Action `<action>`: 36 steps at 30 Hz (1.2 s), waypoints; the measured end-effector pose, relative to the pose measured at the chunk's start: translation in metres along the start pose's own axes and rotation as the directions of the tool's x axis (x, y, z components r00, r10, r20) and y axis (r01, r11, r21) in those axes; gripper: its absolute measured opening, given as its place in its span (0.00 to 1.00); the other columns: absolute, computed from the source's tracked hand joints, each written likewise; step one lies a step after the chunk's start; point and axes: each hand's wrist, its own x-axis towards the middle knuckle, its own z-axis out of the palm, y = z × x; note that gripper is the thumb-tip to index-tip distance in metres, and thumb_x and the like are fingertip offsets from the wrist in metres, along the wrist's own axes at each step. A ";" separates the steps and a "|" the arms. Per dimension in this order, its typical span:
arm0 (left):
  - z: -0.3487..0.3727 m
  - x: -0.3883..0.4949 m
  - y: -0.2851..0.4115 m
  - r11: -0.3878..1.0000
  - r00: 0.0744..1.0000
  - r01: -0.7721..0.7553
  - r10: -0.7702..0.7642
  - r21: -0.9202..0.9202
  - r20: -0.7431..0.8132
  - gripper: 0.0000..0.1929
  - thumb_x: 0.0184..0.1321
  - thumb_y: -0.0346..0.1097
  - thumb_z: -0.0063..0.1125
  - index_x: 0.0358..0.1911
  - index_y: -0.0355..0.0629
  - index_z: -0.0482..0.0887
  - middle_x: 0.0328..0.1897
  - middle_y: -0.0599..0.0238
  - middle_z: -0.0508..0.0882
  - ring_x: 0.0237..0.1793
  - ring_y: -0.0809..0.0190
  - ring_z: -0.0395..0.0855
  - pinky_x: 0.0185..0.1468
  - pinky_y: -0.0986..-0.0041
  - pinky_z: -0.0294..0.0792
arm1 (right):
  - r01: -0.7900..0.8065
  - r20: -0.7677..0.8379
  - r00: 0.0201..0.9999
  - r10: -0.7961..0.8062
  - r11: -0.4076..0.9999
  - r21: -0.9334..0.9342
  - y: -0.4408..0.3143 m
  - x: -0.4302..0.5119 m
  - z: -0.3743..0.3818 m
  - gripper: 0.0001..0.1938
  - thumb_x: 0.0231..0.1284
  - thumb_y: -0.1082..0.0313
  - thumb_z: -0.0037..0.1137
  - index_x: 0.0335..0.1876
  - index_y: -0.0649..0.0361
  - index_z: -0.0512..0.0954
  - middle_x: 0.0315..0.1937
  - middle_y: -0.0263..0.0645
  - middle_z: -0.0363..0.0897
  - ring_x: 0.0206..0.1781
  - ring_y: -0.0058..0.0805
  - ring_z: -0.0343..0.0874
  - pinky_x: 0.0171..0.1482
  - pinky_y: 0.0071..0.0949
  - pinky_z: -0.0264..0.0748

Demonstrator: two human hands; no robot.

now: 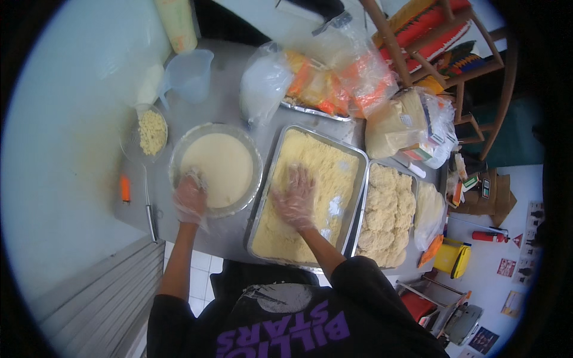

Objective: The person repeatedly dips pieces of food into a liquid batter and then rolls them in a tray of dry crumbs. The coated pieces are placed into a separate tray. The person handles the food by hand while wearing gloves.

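My left hand [191,197], in a clear plastic glove, reaches over the near left rim of a metal bowl [255,192] of pale batter [221,163]. Its fingertips are at the batter and look coated; whether they hold anything is hidden. My right hand [295,197], gloved too, lies palm down with fingers extended on yellow breadcrumbs [313,145] in a rectangular metal tray [365,163]. Nothing shows in its grasp. Just right of that tray, a second metal tray [357,237] is piled with crumb-coated pieces [387,210].
Left of the bowl lie a wire strainer [127,145] with clumped crumbs and an orange lighter [125,189]. A plastic measuring jug [190,76] stands behind. Plastic bags [266,85] crowd the back, near a white-handled knife [416,170]. A wooden chair [461,76] stands beyond the table.
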 end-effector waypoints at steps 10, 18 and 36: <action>0.007 0.003 -0.002 0.995 0.989 -0.067 0.058 -0.069 -0.134 0.10 0.52 0.36 0.60 0.35 0.39 0.79 0.33 0.50 0.81 0.35 0.41 0.81 0.42 0.53 0.72 | -0.204 0.264 0.947 0.184 0.978 0.049 0.077 0.002 -0.028 0.19 0.58 0.57 0.52 0.45 0.66 0.78 0.47 0.53 0.81 0.51 0.45 0.80 0.53 0.35 0.75; 0.001 0.006 0.005 0.997 0.991 -0.056 0.049 -0.058 -0.121 0.12 0.53 0.38 0.60 0.37 0.39 0.80 0.36 0.50 0.81 0.39 0.43 0.81 0.43 0.56 0.73 | -0.143 0.485 0.868 0.109 0.989 0.033 0.081 0.002 -0.024 0.22 0.56 0.52 0.54 0.50 0.61 0.79 0.45 0.54 0.82 0.52 0.50 0.79 0.54 0.40 0.74; 0.035 0.005 -0.029 0.949 0.950 -0.229 0.267 0.216 -0.164 0.17 0.62 0.46 0.54 0.41 0.37 0.82 0.39 0.47 0.82 0.40 0.44 0.82 0.46 0.56 0.74 | -0.214 0.247 0.964 0.100 0.844 0.492 0.050 -0.086 -0.166 0.31 0.52 0.62 0.65 0.61 0.69 0.71 0.51 0.56 0.79 0.55 0.45 0.79 0.58 0.31 0.72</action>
